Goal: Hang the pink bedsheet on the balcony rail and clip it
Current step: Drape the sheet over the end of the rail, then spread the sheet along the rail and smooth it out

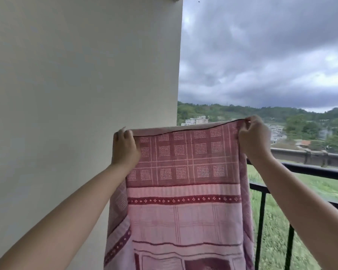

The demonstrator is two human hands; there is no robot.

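The pink bedsheet (181, 191), patterned with dark red checks and bands, hangs folded in the air in front of me. My left hand (125, 147) grips its top edge at the left corner. My right hand (252, 137) pinches the top edge at the right corner. The sheet's upper edge is stretched level between both hands, above the black balcony rail (316, 171), which runs from behind the sheet toward the right. The rail's left part is hidden by the cloth. No clip is in view.
A plain cream wall (82, 94) fills the left half, ending at a corner right behind the sheet. Black vertical bars (260, 227) stand under the rail. Beyond lie grass, a low wall, buildings, hills and a cloudy sky.
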